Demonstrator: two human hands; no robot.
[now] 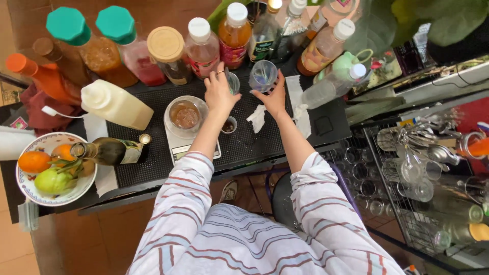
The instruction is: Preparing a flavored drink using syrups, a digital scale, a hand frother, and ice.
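There were two green-capped bottles (pixel 69 25) (pixel 117 23), two oranges (pixel 34 161) (pixel 62 151), one pear (pixel 53 181), one scale (pixel 188 145) and two hands (pixel 219 94) (pixel 275 99).

Scale screen: a pale rectangular display (pixel 181 151) on the white kitchen scale's front, at the black mat's near edge.
Wine-bottle label: a light wrap with a dark band (pixel 131 151) on the green bottle lying at the mat's near-left corner.
Juice-bottle labels: a red band (pixel 233 54) and a pink-red band (pixel 205 66) on white-capped bottles along the counter's far edge.
Dark label: a green-and-black one (pixel 261 47) on a clear bottle beside them.
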